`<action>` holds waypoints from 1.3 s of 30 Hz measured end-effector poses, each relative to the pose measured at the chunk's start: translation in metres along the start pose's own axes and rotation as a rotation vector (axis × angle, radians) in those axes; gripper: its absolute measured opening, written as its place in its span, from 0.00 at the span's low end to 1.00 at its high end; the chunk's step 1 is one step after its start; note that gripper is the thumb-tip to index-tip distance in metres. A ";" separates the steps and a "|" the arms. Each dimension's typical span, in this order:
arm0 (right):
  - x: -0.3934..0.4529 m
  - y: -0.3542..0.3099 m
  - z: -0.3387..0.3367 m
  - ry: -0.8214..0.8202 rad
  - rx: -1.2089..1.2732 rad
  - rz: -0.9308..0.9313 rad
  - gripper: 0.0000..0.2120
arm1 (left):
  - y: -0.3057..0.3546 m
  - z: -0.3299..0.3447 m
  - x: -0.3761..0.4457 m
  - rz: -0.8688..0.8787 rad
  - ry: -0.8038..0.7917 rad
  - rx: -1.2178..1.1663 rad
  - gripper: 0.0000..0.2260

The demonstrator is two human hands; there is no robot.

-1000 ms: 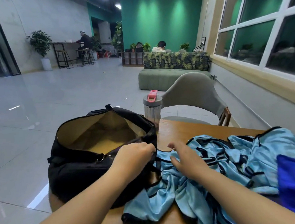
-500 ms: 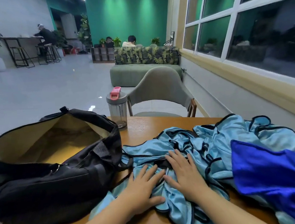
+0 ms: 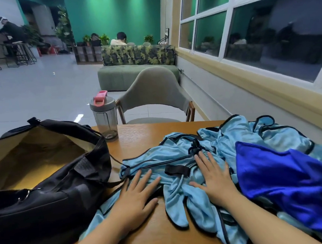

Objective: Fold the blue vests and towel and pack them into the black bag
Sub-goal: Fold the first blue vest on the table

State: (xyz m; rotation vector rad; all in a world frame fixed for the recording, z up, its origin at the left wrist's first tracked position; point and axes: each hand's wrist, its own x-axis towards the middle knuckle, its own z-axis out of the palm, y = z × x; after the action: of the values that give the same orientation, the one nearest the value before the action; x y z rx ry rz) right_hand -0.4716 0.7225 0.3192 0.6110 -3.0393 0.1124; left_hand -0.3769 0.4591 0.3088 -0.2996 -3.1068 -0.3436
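2 hands: our left hand (image 3: 136, 196) and right hand (image 3: 213, 177) lie flat on the blue vests (image 3: 179, 170), fingers straight and spread, gripping nothing.
Change: 1 second ago our left hand held the rim of the black bag (image 3: 51, 180); half a second ago both hands sat side by side on the cloth, and now they have slid apart.
Meaning: we judge the bag is left open and we are smoothing 1 vest flat for its first fold.
Vests: a crumpled heap from the table (image 3: 150, 140) centre to its right edge, trailing over the near edge.
Towel: the dark blue towel (image 3: 287, 177) lies on the heap at the right.
Bag: open at the left edge, nothing packed that we can see.
Bottle: the shaker bottle (image 3: 103, 114) stands at the far edge.
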 end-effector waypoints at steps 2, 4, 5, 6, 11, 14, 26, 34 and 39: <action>-0.001 0.008 -0.002 -0.012 -0.015 0.037 0.54 | -0.001 0.003 0.002 -0.018 -0.007 0.016 0.28; -0.004 0.015 -0.004 -0.035 -0.042 0.064 0.57 | -0.004 0.005 0.003 -0.024 -0.015 0.038 0.30; -0.005 0.018 -0.005 -0.045 -0.057 0.077 0.59 | -0.003 0.005 0.003 -0.021 -0.013 0.046 0.31; -0.006 0.021 -0.007 -0.054 -0.071 0.086 0.60 | -0.003 0.004 0.002 -0.013 0.000 0.047 0.32; -0.006 0.025 -0.010 -0.124 -0.150 0.112 0.64 | -0.004 0.004 0.003 -0.003 0.159 -0.099 0.22; -0.007 0.021 -0.016 -0.153 -0.171 0.088 0.57 | 0.001 -0.002 0.004 0.038 0.253 -0.090 0.09; -0.008 -0.030 -0.062 -0.062 0.091 -0.221 0.24 | 0.015 -0.040 0.018 -0.294 -0.103 -0.143 0.25; -0.010 -0.043 -0.074 -0.123 0.158 -0.162 0.18 | 0.016 -0.035 0.012 -0.215 -0.128 -0.047 0.16; -0.005 -0.052 -0.074 0.015 0.204 -0.182 0.14 | 0.017 -0.037 0.006 -0.107 -0.035 -0.047 0.12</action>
State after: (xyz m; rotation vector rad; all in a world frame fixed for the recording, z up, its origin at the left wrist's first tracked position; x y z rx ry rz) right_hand -0.4452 0.6823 0.3961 0.8922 -2.9611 0.4226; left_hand -0.3805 0.4682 0.3484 -0.1417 -3.1604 -0.4172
